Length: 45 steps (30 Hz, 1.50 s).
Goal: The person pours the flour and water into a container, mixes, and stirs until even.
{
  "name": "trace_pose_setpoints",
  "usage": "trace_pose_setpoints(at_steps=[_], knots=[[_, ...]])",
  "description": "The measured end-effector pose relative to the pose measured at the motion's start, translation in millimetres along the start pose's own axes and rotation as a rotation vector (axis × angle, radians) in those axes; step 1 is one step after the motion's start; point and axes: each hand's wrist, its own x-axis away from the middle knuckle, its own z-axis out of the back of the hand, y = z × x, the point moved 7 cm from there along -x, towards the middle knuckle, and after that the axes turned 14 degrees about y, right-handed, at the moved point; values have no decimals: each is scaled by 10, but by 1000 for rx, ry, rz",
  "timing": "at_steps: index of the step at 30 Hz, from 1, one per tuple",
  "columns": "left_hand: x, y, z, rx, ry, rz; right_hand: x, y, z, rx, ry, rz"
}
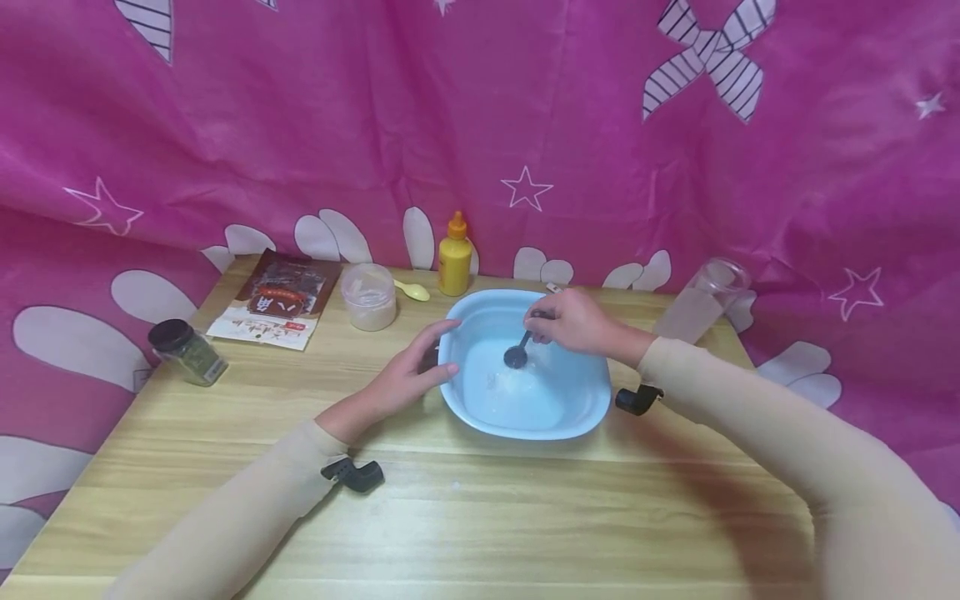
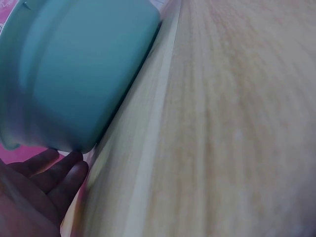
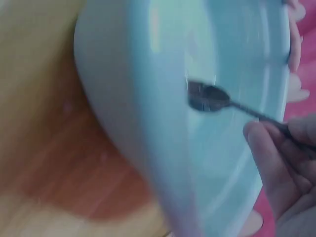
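Observation:
In the head view, a light-blue plastic basin [image 1: 525, 427] stands on the wooden table. My left hand [image 1: 408, 375] holds its left side, thumb over the rim. The left wrist view has that hand's fingers [image 2: 66, 190] against the basin's outer wall [image 2: 79, 74]. My right hand [image 1: 573, 323] pinches the handle of a small dark spoon [image 1: 516, 357] above the inside of the basin, bowl end down. Close up in the right wrist view, the spoon [image 3: 210, 97] has a shiny bowl. Pale, glossy patches show in the basin's bottom.
Behind the basin stands a yellow squeeze bottle [image 1: 454, 262]. To the left are a clear tub [image 1: 369, 300], a yellow spoon [image 1: 412, 290], a brown-and-white packet [image 1: 277, 300] and a black-lidded jar [image 1: 191, 354]. A tall clear container [image 1: 693, 308] stands behind my right forearm. Pink curtain hangs behind.

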Motion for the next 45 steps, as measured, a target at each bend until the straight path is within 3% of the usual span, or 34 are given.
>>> trace_pose_setpoints(at_steps=[4,14,17,23,26,31,35,39,41,45], knots=[[1,-2,-9,-9,1,13,-30,98,69,39,69,-43],[6,17,-1,-14,10,12,171,-96,-123,-106,-173,52],[4,11,-2,-11,7,10,185,-53,-70,-80,-174,65],[1,4,-2,-1,-1,9,132,121,109,19,-81,61],[0,2,-3,-2,-3,9,172,85,106,11,-123,44],[-2,-1,2,-4,5,9,190,-43,-23,-99,-218,36],[-1,-11,3,-9,9,10,82,-6,-30,-96,-129,25],[-2,-14,-4,-8,7,14,2,94,42,-63,-8,-52],[-3,-12,-8,-10,6,14,2,113,40,-73,-6,-81],[-3,-11,-10,-14,8,12,51,65,-48,-112,-100,-71]])
